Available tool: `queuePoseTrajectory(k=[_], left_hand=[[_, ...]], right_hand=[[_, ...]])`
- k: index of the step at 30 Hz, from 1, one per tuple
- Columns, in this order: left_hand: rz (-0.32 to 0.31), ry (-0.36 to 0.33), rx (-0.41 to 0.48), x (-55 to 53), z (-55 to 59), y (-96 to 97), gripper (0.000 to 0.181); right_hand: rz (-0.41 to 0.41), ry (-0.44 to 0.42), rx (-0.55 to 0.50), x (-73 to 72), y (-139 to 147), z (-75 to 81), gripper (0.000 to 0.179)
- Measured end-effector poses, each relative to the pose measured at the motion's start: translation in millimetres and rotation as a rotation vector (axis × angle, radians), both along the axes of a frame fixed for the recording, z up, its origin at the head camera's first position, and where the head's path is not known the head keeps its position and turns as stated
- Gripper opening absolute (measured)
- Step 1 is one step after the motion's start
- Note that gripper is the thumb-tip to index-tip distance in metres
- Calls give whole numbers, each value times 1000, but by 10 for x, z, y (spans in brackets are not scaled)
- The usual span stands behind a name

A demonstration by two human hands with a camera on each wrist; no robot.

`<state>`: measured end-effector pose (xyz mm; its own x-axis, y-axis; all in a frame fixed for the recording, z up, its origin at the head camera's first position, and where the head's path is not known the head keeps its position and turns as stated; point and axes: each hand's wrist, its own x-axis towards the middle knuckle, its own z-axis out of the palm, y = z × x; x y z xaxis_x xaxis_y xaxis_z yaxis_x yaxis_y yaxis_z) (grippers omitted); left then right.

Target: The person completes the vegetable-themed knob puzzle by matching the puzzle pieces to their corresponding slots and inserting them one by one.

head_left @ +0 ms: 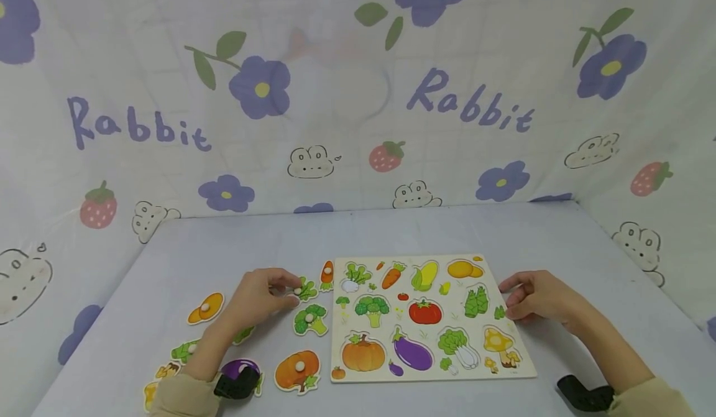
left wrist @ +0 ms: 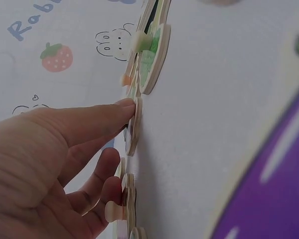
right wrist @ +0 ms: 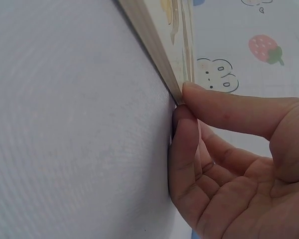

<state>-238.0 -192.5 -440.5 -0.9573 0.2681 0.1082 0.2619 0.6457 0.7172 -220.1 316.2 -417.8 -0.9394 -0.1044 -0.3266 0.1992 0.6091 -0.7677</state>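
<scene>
My left hand pinches a leafy green knobbed puzzle piece between thumb and fingers, left of the puzzle board. In the left wrist view that piece's thin wooden edge shows under the thumb. The board carries vegetable pictures in rows. At its right edge is my right hand. The right wrist view shows thumb and a finger gripping the board's edge. Close to my left hand lie a carrot piece and a broccoli piece.
A pumpkin piece lies by the board's lower left. Farther left are a potato piece, an eggplant piece, a green piece and a mushroom piece, some partly behind my left arm. A patterned curtain hangs behind the table.
</scene>
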Motion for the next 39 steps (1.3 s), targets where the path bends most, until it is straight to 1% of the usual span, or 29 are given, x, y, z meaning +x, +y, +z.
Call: queuePoseTrajectory(k=[5, 12, 17, 24, 31, 39], left_hand=[[20, -3, 5, 10, 17, 4, 20], [56, -36, 16, 28, 54, 19, 16], [75, -54, 22, 33, 55, 11, 14], [69, -78, 57, 27, 40, -19, 13], [60, -75, 67, -8, 15, -35, 13], [69, -121, 86, 6, 38, -18, 15]], right_hand=[[1, 2, -12, -5, 3, -6, 53], [0, 1, -24, 0, -6, 18, 52], [2, 3, -31, 3, -11, 17, 52], [-2, -3, -33, -6, 6, -7, 52], [-1, 7, -27, -13, 20, -5, 53], [3, 2, -34, -14, 28, -24, 52]])
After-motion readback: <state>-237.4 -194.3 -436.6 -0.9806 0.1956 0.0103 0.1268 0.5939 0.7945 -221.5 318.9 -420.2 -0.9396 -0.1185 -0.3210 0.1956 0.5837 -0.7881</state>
